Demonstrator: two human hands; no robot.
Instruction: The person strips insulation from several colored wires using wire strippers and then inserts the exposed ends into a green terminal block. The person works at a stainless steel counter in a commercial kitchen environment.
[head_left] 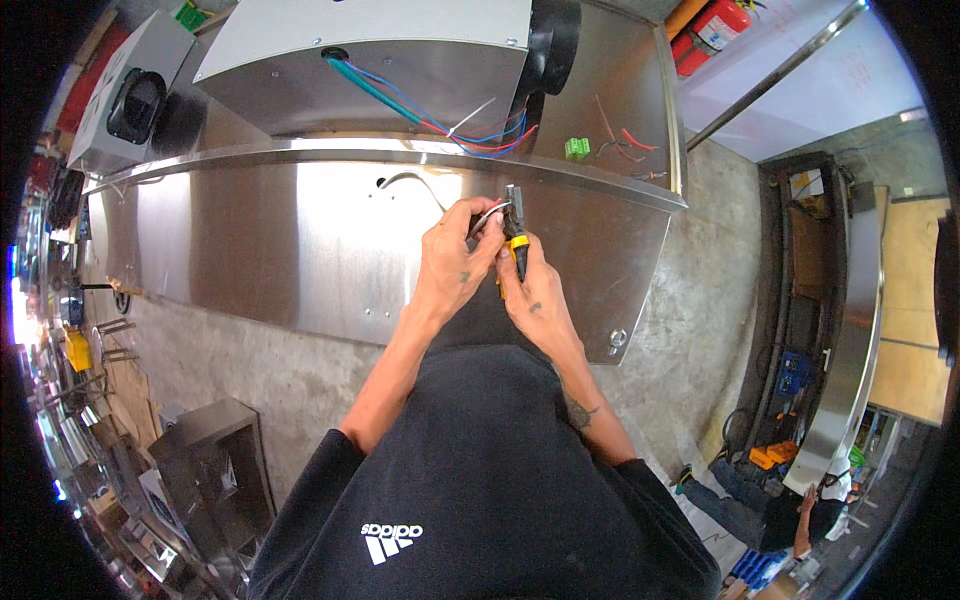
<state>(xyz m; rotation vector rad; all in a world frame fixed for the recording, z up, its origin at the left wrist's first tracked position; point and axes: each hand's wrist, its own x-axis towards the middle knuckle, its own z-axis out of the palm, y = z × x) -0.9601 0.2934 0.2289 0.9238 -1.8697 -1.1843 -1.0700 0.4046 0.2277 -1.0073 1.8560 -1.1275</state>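
Observation:
My left hand [452,255] pinches a thin white wire [487,216] that curves out of a hole in the sloped stainless steel panel [270,250]. My right hand [535,300] grips a pair of pliers with yellow and black handles [515,235], whose jaws meet the wire's end right beside my left fingertips. Both hands work close together in front of the panel. Above them, a bundle of blue, red and green wires [440,120] runs out of a hole in a grey metal box [400,55].
A green terminal block [577,148] and loose red wire scraps [625,145] lie on the metal top. A second grey box with a black round opening [135,100] stands at left. Red cylinders [710,30] sit at the back. Another person [790,505] crouches on the concrete floor at lower right.

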